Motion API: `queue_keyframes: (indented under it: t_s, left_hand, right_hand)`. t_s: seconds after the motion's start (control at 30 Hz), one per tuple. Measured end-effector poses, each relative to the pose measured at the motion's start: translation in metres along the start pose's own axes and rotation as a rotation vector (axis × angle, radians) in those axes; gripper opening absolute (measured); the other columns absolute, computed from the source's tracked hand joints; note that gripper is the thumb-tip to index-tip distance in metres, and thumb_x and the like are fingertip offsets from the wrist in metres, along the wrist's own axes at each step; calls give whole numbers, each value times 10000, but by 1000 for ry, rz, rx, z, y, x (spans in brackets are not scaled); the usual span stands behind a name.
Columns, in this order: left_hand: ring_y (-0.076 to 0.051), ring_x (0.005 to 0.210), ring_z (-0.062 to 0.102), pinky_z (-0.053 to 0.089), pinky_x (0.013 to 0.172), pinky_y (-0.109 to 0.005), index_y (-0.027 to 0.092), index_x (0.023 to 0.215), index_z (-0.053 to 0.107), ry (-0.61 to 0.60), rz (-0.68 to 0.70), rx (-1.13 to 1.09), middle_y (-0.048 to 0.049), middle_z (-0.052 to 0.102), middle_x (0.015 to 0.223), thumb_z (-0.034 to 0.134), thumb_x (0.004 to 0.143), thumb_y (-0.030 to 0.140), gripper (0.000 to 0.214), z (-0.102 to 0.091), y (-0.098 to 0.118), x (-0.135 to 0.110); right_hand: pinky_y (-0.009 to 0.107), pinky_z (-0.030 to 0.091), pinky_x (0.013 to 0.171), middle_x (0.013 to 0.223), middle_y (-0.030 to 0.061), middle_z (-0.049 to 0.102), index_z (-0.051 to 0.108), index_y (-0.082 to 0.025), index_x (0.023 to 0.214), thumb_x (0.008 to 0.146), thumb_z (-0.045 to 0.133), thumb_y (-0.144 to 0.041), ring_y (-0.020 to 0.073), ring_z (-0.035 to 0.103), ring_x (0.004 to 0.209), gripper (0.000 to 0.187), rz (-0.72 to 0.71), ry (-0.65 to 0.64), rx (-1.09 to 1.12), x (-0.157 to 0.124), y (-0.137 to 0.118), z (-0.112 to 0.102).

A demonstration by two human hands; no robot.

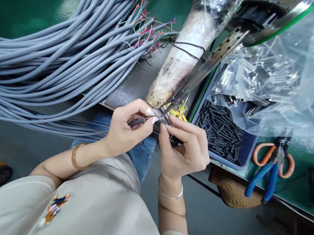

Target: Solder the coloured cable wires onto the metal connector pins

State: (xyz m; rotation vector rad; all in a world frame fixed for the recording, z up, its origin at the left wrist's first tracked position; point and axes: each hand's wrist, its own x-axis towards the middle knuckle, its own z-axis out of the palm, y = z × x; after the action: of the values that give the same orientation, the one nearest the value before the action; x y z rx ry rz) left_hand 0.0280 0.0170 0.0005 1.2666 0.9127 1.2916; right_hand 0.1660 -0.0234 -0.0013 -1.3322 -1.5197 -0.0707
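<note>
My left hand (125, 128) pinches the end of a grey cable (136, 122) whose stripped coloured wires (153, 116) fan out at its tip, with tape on thumb and fingertip. My right hand (183, 147) is closed beside it, fingers pressed on a small metal connector part (165, 118) at the end of a long metal strip (206, 67). The wire tips meet the part right between the two hands, at the bench edge. What sits inside the right fingers is too small to make out.
A thick bundle of grey cables (51, 49) with stripped ends covers the green bench (28, 6) at left. A blue tray (229, 160) holds several black sleeves (220, 129). Clear plastic bags (295, 72), a wrapped roll (186, 42), orange scissors (274, 158) and blue pliers (263, 180) lie at right.
</note>
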Motion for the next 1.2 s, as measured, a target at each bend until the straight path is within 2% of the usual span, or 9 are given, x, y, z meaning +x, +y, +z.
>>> queue_keyframes:
  t_s: [0.13,0.33,0.5,0.67,0.93,1.2]
  left_hand:
    - [-60,591,545,441,538,-164,184,817,668,-14,10,-6,13,641,732,746,892,261,132,0,1,1]
    - [-54,578,538,441,533,-157,174,745,612,-50,-195,-59,25,623,706,775,828,228,191,-4,4,3]
    - [-36,544,507,424,505,-146,165,775,620,-77,-259,-130,32,615,705,810,794,250,209,-5,5,3]
    - [-15,470,449,378,442,-129,161,797,617,-102,-278,-199,67,573,633,838,765,244,238,-6,11,0]
    - [-41,534,555,444,497,-141,164,777,619,-25,-246,-135,25,652,689,764,797,197,150,-3,9,-3]
    - [-57,584,613,477,556,-155,176,772,618,6,-202,-128,17,691,714,776,793,197,161,4,13,4]
  right_hand:
    - [310,651,826,1000,22,811,710,-221,912,824,817,-84,163,781,892,195,-16,6,-27,1,-3,-1]
    - [255,650,770,1010,47,832,658,-208,903,856,782,-101,152,798,868,171,-121,-29,-101,-8,2,-3]
    - [238,650,793,1047,58,836,675,-201,954,833,808,-71,149,805,895,221,-167,-45,-135,-12,2,-8]
    - [281,657,782,1016,21,834,672,-228,948,847,799,-95,159,804,871,210,-71,-24,-84,-12,-1,-10]
    - [295,652,789,981,5,815,688,-229,902,874,762,-93,154,788,899,157,149,-44,86,-11,-8,-6]
    - [311,674,777,1001,8,814,697,-226,910,869,765,-86,166,794,912,161,164,-12,83,-5,-8,-4]
